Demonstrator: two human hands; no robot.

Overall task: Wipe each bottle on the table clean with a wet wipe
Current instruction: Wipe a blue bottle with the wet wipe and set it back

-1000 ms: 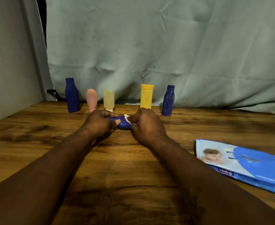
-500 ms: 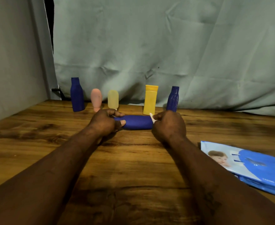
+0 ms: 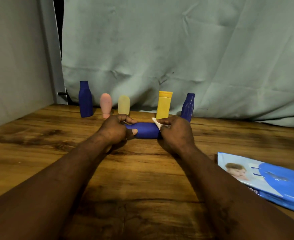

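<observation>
Head view, one entry. Person works at a wooden table [image 3: 142, 170] with both hands over its middle, toward the far edge.

Task item: dark blue bottle [image 3: 147, 131] held on its side between the hands; whether it rests on the table or is slightly lifted cannot be told.

Left hand [image 3: 114, 130]: fingers curled round the bottle's left end, thumb tip pressed on the near side.

Right hand [image 3: 176, 134]: fingers bunched, pinching a white wet wipe [image 3: 156, 122] against the bottle's right end. Only a small corner of the wipe shows.

Change: a second ago the right hand sits close to the left and hides nearly all the bottle; now it is at the far right end and the blue body lies bare between the hands. Reading: one wiping stroke along the bottle's length is just finished.

Meaning for task (judgement): this bottle is partly done. The back and underside probably need a turn and another pass.

Along the far edge, upright, left to right:
- tall blue bottle [image 3: 85, 101]
- pink bottle [image 3: 106, 104]
- pale yellow bottle [image 3: 124, 104]
- yellow tube [image 3: 164, 105]
- ribbed blue bottle [image 3: 187, 105]

Which of these are already wiped cannot be told.

Wipes pack [image 3: 267, 179] lies flat at the right edge, well apart from the hands.
</observation>
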